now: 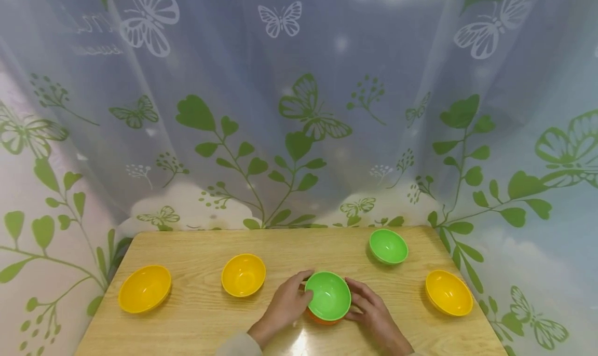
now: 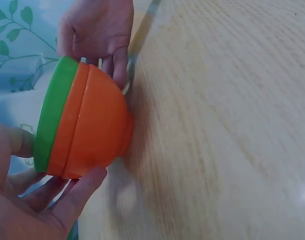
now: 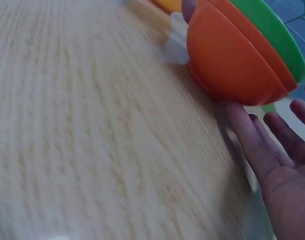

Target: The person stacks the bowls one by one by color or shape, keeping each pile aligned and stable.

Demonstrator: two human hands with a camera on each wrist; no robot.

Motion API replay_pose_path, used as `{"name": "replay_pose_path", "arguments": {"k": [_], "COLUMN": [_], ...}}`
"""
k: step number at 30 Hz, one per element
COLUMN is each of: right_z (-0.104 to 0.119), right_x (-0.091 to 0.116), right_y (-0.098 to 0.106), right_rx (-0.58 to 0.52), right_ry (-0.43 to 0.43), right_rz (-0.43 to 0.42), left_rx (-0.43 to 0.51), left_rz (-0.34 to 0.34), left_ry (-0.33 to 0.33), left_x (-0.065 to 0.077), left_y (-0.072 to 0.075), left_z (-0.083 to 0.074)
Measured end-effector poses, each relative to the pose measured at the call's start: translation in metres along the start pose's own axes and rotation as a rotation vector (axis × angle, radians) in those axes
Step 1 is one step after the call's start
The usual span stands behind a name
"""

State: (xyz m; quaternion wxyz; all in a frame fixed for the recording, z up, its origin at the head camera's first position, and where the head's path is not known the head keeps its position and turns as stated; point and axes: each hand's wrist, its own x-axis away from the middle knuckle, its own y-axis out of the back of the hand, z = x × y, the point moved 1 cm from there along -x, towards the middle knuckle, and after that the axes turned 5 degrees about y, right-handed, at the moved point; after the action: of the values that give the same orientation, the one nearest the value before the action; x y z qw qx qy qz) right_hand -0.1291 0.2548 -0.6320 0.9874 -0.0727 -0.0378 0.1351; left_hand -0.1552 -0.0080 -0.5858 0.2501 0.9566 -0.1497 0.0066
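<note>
A green bowl [image 1: 328, 295] sits nested in an orange bowl [image 2: 100, 117], whose foot is close against the wooden table. My left hand [image 1: 290, 301] grips this stack from the left, thumb at the green rim and fingers against the orange side. On the opposite side, my right hand [image 1: 371, 312] has its fingers spread and fairly straight. One fingertip [image 3: 235, 111] of it touches the lower side of the orange bowl in the right wrist view. From the head view, most of the orange bowl is hidden beneath the green one.
Yellow bowls stand around the wooden table [image 1: 196, 325]: one at far left [image 1: 145, 289], one left of the stack [image 1: 243, 275], one at right [image 1: 449, 292]. Another green bowl [image 1: 389, 247] is near the back right edge. A patterned curtain [image 1: 299, 112] hangs behind.
</note>
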Motion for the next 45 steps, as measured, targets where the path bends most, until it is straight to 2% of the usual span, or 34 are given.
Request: {"name": "replay_pose_path", "arguments": {"k": [8,11,15,22,25,32,45], "right_z": [0.004,0.006,0.009,0.016,0.018,0.022,0.030], "right_x": [-0.004,-0.006,-0.009,-0.013,-0.014,-0.018,-0.029], "right_y": [0.013,0.018,0.025,0.034,0.039,0.044,0.058], "right_rx": [-0.006,-0.034,-0.031,0.007,0.059,0.076,0.062], "right_ry": [0.030,0.029,-0.001,-0.039,-0.053,-0.093,-0.196], "right_rz": [-0.122,-0.200,-0.323,-0.444,-0.478,-0.542,-0.575], "left_rx": [0.012,0.019,0.024,0.034,0.030,0.037,0.038], "left_rz": [-0.013,-0.017,-0.016,-0.027,-0.038,-0.038,-0.040], "left_ry": [0.004,-0.012,-0.020,-0.019,-0.023,-0.020,-0.009], "left_x": [0.002,0.003,0.003,0.004,0.003,0.003,0.004], "left_y": [-0.007,-0.007,-0.008,-0.010,-0.011,-0.012,-0.010], "left_z": [0.008,0.008,0.009,0.010,0.010,0.009,0.011]}}
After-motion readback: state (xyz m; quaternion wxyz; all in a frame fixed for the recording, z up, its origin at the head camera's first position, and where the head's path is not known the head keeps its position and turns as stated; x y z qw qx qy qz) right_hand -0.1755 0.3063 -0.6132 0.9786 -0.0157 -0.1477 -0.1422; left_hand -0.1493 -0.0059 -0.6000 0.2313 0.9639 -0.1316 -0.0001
